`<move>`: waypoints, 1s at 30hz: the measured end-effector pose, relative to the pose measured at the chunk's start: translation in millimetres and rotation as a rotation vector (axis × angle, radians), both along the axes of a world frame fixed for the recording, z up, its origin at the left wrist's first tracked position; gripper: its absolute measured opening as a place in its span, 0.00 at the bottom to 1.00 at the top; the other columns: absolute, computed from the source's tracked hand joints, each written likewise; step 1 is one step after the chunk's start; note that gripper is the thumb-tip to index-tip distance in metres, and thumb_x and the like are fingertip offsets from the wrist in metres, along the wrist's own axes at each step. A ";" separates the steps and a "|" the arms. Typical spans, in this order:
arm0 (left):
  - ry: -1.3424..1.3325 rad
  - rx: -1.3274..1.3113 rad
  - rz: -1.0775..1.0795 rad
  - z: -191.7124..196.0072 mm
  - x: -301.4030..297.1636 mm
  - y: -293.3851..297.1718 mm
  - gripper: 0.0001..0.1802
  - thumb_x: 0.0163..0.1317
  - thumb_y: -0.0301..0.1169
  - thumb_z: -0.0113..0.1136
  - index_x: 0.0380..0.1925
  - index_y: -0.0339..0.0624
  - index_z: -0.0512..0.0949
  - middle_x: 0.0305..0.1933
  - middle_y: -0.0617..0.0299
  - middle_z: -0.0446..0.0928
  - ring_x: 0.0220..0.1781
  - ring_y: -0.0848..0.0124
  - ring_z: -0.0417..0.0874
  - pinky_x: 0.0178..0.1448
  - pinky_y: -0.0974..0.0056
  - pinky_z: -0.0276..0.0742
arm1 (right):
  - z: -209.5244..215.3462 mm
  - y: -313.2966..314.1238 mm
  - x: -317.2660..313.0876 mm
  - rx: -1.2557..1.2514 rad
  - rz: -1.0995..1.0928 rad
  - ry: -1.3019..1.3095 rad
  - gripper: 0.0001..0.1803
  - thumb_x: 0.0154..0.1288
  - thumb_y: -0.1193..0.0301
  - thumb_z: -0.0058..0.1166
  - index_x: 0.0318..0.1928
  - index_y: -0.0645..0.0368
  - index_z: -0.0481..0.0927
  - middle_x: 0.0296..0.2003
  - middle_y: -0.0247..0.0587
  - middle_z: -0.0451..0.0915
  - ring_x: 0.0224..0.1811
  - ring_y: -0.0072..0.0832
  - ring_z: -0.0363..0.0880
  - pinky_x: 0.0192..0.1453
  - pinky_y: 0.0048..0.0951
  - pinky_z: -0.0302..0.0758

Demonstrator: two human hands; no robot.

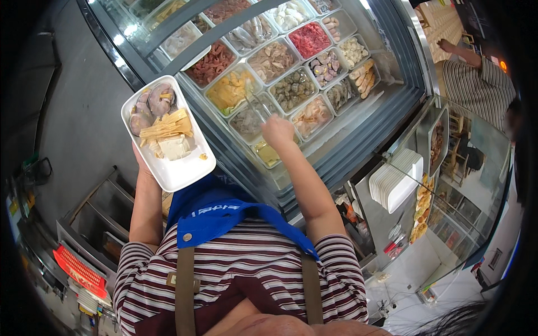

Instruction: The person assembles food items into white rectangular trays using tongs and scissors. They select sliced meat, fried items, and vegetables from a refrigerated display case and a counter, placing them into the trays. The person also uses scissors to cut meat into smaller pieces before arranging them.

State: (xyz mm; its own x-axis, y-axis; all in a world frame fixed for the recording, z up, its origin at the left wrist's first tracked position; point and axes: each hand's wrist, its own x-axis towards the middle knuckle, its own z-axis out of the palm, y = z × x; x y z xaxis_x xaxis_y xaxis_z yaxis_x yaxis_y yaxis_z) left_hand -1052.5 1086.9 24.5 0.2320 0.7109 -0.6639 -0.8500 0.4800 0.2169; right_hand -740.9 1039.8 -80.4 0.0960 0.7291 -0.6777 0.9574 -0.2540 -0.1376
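Note:
My left hand (pixel 139 159) grips the left side of a white oblong tray (pixel 188 178); most of its fingers are hidden beneath. On the tray lie rounded greyish-pink slices (pixel 161 99), a bundle of yellow tofu-skin strips (pixel 168 125) and pale white tofu pieces (pixel 175 146). Closed around clear or metal tongs (pixel 258 106), my right hand (pixel 278 130) reaches into the food case. The tong tips are over a tub of greyish food (pixel 244 120), close to a tub of yellow tofu skin (pixel 231 91). Whether the tips hold anything I cannot tell.
Several tubs of raw food fill the case, among them red meat (pixel 310 40) and dark shellfish-like pieces (pixel 292 89). A grey metal frame (pixel 224 145) edges it. Stacked white trays (pixel 395 182) stand at the right. Another person in a striped shirt (pixel 476 87) is at the far right.

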 end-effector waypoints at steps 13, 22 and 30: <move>-0.039 -0.051 0.056 -13.6 -10.0 -9.6 0.32 0.65 0.51 0.40 0.61 0.39 0.63 0.60 0.45 0.68 0.58 0.50 0.73 0.63 0.48 0.70 | -35.4 87.2 -22.8 0.003 0.420 -0.349 0.16 0.59 0.68 0.49 0.41 0.67 0.79 0.37 0.50 0.79 0.36 0.45 0.80 0.27 0.50 0.75; -0.120 -0.100 0.064 -30.0 -10.1 -14.1 0.34 0.64 0.52 0.40 0.61 0.37 0.63 0.59 0.43 0.69 0.57 0.50 0.74 0.62 0.48 0.70 | -51.8 114.6 -44.8 0.055 0.716 -0.418 0.17 0.60 0.69 0.49 0.44 0.67 0.79 0.38 0.54 0.77 0.39 0.51 0.75 0.30 0.54 0.71; -0.097 -0.123 0.076 -39.3 -19.5 -20.8 0.35 0.64 0.53 0.40 0.60 0.36 0.63 0.58 0.42 0.69 0.56 0.49 0.75 0.62 0.48 0.71 | -40.7 146.8 -74.0 -0.090 1.061 -0.407 0.13 0.55 0.69 0.54 0.39 0.61 0.83 0.38 0.53 0.80 0.39 0.48 0.77 0.34 0.53 0.71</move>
